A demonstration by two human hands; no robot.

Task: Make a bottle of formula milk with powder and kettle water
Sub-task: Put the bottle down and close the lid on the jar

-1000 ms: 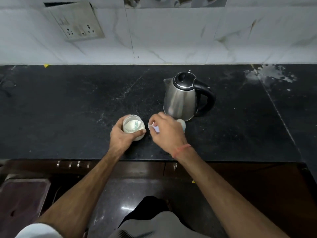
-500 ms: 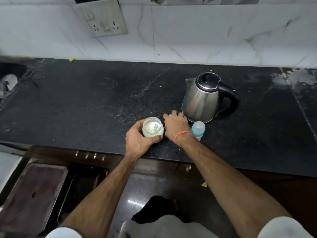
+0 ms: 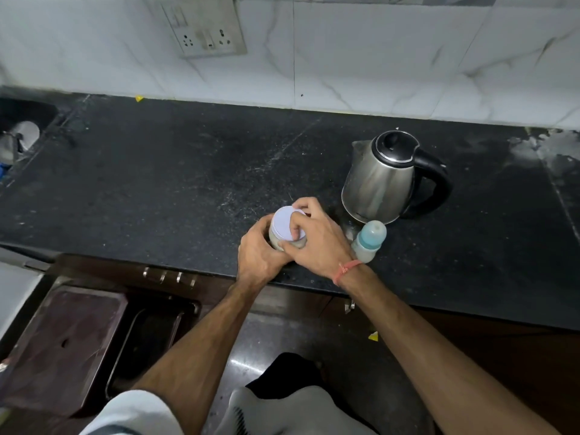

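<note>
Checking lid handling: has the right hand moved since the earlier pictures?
Yes. The right hand moved left, away from the kettle, and now presses the white lid on the jar.

Countertop: black stone, flecked with fine pale scratches; grey-white staining at the right edge of the frame. Wall tiles across the top: white with thin grey veining. Switch plate, upper left: dull beige. Kettle, right of centre: brushed silver body, black lid and handle. Baby bottle below it: pale teal cap, cloudy white body. Jar lid under my fingers: plain white. My right wrist carries an orange-red thread. My sleeves: white.
</note>
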